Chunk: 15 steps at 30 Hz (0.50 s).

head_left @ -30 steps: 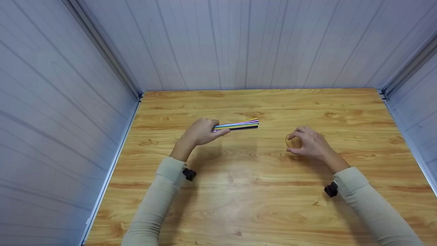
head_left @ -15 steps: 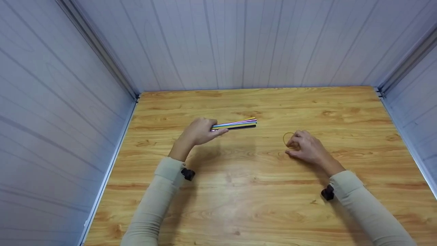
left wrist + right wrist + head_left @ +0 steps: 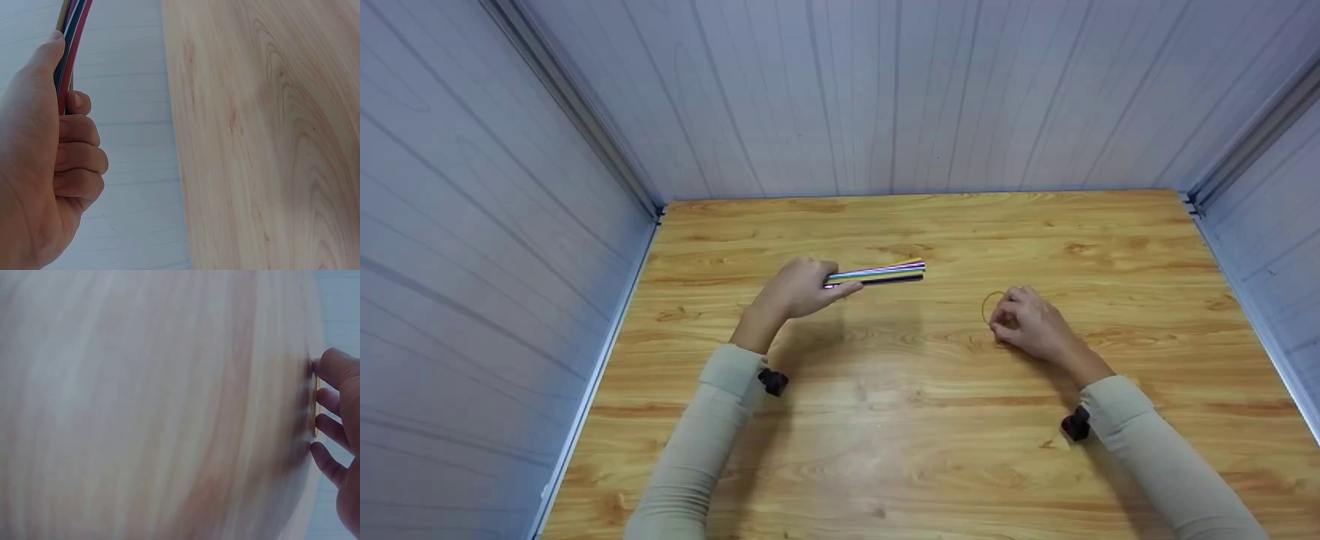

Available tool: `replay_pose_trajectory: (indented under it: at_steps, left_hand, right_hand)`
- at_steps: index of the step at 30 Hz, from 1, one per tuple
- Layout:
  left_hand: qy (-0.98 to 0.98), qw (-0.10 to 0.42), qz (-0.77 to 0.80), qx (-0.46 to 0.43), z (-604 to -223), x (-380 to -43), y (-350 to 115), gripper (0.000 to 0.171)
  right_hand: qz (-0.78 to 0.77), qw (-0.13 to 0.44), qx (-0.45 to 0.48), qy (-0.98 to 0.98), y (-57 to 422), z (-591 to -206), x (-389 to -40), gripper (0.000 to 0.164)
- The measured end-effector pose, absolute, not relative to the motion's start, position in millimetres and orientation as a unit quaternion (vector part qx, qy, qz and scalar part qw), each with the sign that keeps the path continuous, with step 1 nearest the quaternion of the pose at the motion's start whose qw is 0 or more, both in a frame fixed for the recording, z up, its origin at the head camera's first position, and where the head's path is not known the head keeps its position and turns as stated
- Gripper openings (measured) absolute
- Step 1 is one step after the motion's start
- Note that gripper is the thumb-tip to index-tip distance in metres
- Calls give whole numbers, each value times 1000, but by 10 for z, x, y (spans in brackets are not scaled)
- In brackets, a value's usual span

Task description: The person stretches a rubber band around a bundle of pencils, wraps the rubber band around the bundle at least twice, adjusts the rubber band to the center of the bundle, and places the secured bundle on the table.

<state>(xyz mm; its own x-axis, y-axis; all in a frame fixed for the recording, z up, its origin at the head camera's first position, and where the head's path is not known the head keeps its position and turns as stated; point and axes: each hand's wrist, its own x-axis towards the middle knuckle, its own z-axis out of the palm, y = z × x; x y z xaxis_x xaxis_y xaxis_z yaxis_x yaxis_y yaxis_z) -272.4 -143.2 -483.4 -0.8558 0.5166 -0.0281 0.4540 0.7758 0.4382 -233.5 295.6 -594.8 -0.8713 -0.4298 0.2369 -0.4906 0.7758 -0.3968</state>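
My left hand (image 3: 802, 289) grips a bundle of thin coloured sticks (image 3: 894, 270) that look like pencils, held above the table and pointing right. In the left wrist view, its fingers curl round the sticks (image 3: 70, 56) and the thumb lies along them. Over on the right, my right hand (image 3: 1035, 322) is down at the wooden tabletop. A thin yellow rubber band (image 3: 983, 306) lies there as a loop, its near edge pinched between thumb and fingertips. The right wrist view shows the band (image 3: 315, 408) edge-on at the fingertips.
The wooden table (image 3: 870, 450) has pale panel walls at the back (image 3: 870, 97), left (image 3: 472, 262) and right (image 3: 1282, 247). A small black camera sits on each wrist, the left camera (image 3: 773, 382) and the right camera (image 3: 1076, 424).
My right thumb and fingers have come together on the rubber band's edge, after standing apart over it a second ago. The left hand and its sticks have stayed nearly still.
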Motion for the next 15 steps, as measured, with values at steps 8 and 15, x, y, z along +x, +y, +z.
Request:
replay_pose_trajectory:
  at_steps: [8,15]
  left_hand:
    - [940,75,213,258,-4826,-2719,-1431,56]
    - [941,75,205,260,-4808,-2715,-1429,56]
  right_hand:
    - [238,52,234,-941,2947,-5912,-2349,6]
    - [330,61,200,-921,2965,-5745,-2397,6]
